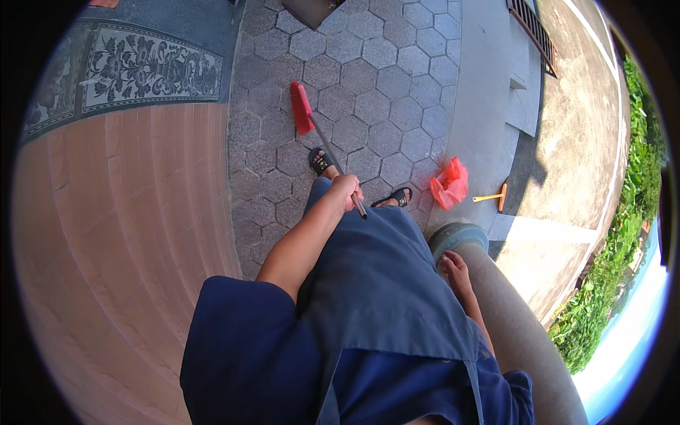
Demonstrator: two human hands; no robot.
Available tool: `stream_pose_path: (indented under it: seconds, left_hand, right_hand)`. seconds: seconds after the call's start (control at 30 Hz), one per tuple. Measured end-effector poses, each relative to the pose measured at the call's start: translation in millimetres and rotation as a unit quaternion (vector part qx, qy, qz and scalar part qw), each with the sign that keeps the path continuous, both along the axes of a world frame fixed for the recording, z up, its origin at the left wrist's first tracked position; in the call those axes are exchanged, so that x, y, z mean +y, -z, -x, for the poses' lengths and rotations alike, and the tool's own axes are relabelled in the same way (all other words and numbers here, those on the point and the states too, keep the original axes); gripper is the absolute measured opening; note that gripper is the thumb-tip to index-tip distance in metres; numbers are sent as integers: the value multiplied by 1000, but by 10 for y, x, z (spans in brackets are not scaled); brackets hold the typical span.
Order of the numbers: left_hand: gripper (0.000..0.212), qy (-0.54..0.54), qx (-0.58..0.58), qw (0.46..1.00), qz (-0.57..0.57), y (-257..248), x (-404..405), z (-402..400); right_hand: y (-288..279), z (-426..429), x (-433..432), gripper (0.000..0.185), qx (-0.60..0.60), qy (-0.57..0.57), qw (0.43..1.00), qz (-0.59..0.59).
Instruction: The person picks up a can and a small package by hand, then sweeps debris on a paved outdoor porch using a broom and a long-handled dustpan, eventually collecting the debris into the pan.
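My left hand (346, 190) grips the pole of a red broom (302, 109) close to its upper end. The pole slants down past my left foot, and the red broom head is over the paving beyond that foot. My right hand (456, 272) hangs low at my side with loosely bent fingers, beside the base of a round column (510, 297). Nothing shows in that hand, though its palm is partly hidden. A grey-blue apron (388, 281) covers my front.
Hexagonal pavers (366, 79) run between a tiled wall (133, 191) and a smooth concrete strip (478, 95). A red plastic bag (450, 183) and a T-shaped tool with a yellow handle (491, 199) lie to the right. A dark container (312, 10) is cut off above; a metal grate (533, 33) lies upper right.
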State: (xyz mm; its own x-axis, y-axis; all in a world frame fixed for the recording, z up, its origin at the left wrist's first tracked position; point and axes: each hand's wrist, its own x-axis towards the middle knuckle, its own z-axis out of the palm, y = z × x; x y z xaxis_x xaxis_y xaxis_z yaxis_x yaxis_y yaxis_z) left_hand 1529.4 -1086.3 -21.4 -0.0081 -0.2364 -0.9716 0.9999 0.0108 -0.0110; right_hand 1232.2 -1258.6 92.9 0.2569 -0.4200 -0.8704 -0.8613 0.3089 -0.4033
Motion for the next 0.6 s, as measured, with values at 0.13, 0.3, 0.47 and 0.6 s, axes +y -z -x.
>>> stream_pose_path:
  seconds: [0.13, 0.3, 0.47, 0.6]
  left_hand:
    - [30, -44, 132, 981, 133, -16, 146, -679]
    - [21, -49, 54, 994, 79, -250, 887, -1069]
    - [13, 78, -146, 983, -78, -93, 1203, -1345]
    - [13, -11, -77, 994, -75, 231, 887, -1704]
  right_hand:
    - [1, -437, 105, 36, -24, -3, 1000, 11]
    - [-65, -789, 147, 34, -34, 33, 999, 5]
    - [60, -724, 67, 34, -17, 27, 999, 12]
    - [240, -730, -124, 34, 22, 13, 1000, -10]
